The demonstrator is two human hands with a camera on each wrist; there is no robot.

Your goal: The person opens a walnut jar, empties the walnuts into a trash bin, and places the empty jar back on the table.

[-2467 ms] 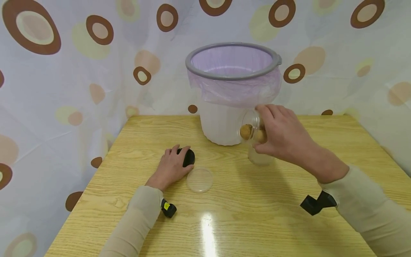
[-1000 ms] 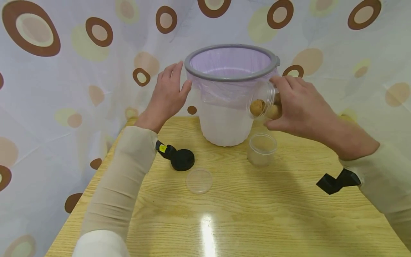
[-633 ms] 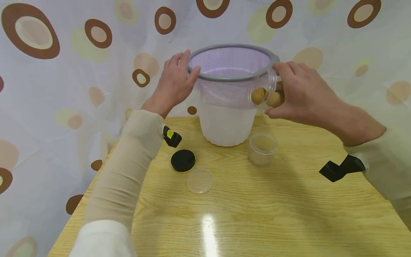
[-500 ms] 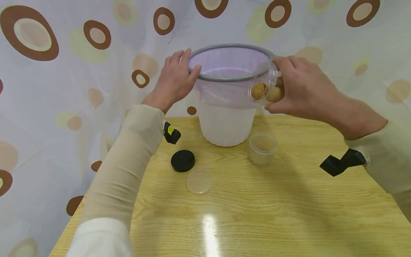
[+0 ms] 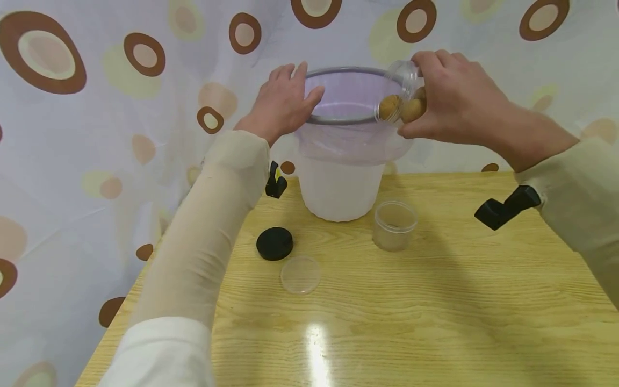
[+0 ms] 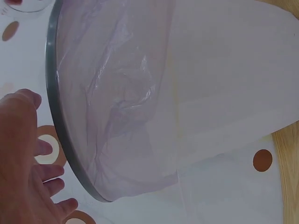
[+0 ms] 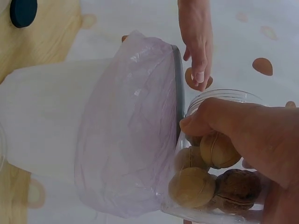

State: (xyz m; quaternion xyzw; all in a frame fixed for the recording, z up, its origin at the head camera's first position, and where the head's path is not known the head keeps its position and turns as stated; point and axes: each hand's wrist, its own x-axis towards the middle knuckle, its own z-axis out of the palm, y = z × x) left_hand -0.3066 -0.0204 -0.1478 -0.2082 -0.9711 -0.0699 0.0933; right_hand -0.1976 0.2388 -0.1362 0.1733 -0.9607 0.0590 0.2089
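My right hand (image 5: 459, 102) grips a clear plastic jar (image 7: 222, 95) tipped on its side, its mouth facing left at the right part of the bin's rim. Several walnuts (image 7: 191, 186) lie inside it, one of them much darker than the rest. The white bin (image 5: 340, 188) wears a grey rim ring and a pale purple bag (image 5: 348, 142) folded over its outside. At the left of the bin's mouth, my left hand (image 5: 285, 105) hovers with fingers extended and holds nothing; the left wrist view has it just above the ring.
A second clear jar (image 5: 395, 228), without a lid, stands on the wooden table (image 5: 411, 322) in front of the bin. To its left lie a black screw lid (image 5: 274, 243) and a clear round disc (image 5: 301, 274). A patterned curtain (image 5: 121, 134) hangs close behind and left.
My left hand has left the black lid, risen to the bin's rim and shifted right over the opening. My right hand has lifted the walnut jar from low beside the bin to rim height.
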